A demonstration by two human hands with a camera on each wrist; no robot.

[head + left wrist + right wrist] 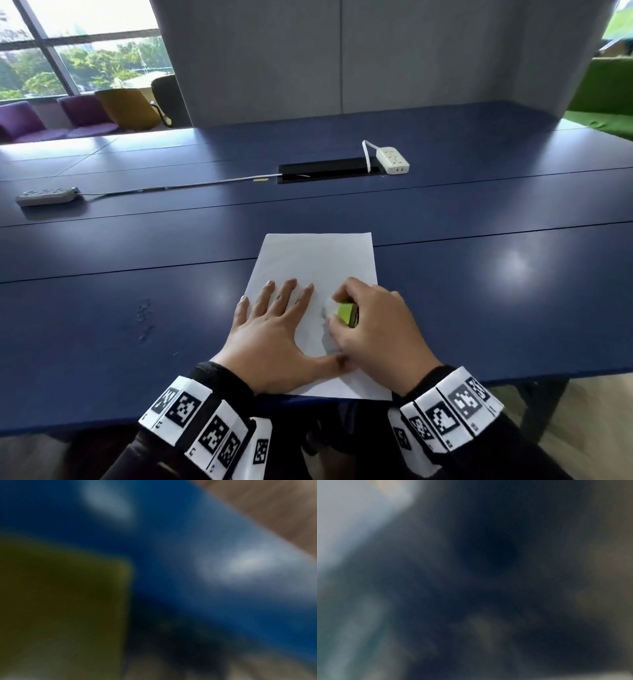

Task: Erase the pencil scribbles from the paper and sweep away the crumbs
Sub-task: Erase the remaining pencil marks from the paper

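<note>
One grey power strip [46, 196] lay far left on the blue table [102, 308]. One sheet of paper [318, 260] lay at the near edge. The left hand [270, 337] pressed flat on it, fingers spread. Faint pencil scribbles [323, 313] showed between the two hands. The right hand [380, 329] pinched one green eraser [346, 312] against the paper. One white power strip [393, 160] sat beyond. Both wrist views were too blurred to read.

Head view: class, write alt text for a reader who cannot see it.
A person's right hand grips a green eraser on a white sheet of paper, while the left hand presses flat on the sheet. The paper lies on a blue table with two power strips farther back.
</note>
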